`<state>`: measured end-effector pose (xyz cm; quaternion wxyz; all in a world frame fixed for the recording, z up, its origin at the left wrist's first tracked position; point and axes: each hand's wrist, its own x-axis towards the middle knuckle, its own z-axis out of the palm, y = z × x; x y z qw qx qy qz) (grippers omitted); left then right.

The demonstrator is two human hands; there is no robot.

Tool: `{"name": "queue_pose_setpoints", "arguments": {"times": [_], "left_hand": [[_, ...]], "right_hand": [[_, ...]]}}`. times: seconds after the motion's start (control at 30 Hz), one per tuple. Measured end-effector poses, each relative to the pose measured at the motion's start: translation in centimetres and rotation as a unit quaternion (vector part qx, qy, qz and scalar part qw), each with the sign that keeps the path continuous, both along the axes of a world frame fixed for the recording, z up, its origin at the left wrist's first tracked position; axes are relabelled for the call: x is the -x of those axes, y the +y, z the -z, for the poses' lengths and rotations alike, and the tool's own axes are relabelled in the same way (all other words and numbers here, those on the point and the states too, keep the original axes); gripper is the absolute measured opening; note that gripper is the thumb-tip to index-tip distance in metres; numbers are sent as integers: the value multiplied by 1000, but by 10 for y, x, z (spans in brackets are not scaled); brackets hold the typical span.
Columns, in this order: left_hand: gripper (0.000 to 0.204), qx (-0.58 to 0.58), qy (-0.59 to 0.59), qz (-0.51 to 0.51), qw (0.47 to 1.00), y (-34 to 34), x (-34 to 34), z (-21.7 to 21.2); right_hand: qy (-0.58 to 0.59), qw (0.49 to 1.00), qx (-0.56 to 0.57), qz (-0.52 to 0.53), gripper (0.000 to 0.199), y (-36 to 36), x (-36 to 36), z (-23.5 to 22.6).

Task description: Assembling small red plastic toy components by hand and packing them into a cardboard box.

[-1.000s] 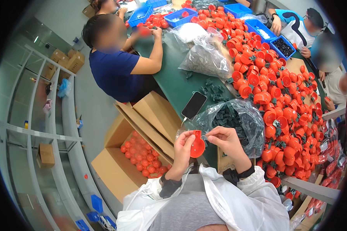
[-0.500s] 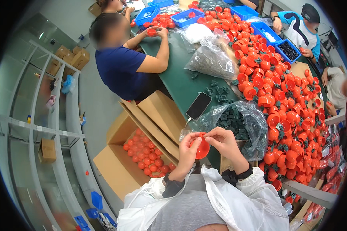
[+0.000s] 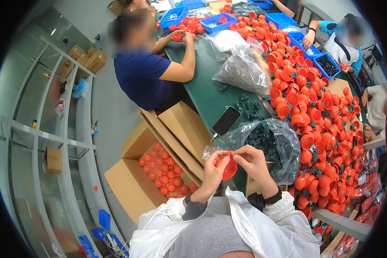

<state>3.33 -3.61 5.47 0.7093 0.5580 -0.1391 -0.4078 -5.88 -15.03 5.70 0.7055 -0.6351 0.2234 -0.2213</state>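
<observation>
Between my hands, just above my lap, is a glossy red-orange plastic cup (image 3: 230, 169). My left hand (image 3: 212, 171) grips its left side, with the thumb laid over the rim. The fingers of my right hand (image 3: 253, 162) are pinched at the cup's upper right edge; whether they also hold a small part is hidden. Right beyond my right hand, a clear plastic bag (image 3: 287, 144) lies open with many dark green plastic clips (image 3: 262, 136) inside. A black-screened phone (image 3: 226, 121) with a cable rests on the green table (image 3: 200, 92).
At left, an open cardboard box (image 3: 131, 182) contains red balls (image 3: 163, 170). A large heap of red cups with dark clips (image 3: 316, 124) covers the table's right side. Blue bins (image 3: 217, 25) and a bag of grey parts (image 3: 245, 73) stand farther off. Co-workers sit around the table.
The view has shifted slightly, so the table and box appear a little to the right. My hands still hold the cup, which is tilted a bit differently.
</observation>
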Motion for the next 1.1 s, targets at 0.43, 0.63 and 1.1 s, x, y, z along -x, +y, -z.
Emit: {"name": "queue_pose_setpoints", "arguments": {"times": [0.43, 0.63, 1.1], "left_hand": [[20, -1, -65, 16, 998, 1, 7, 9], [21, -37, -60, 16, 997, 3, 12, 21], [29, -73, -61, 53, 994, 25, 8, 64]], "right_hand": [[-9, 996, -85, 11, 16, 4, 2, 11], [18, 992, -124, -28, 16, 3, 4, 16], [122, 964, -130, -196, 50, -41, 2, 40]]}}
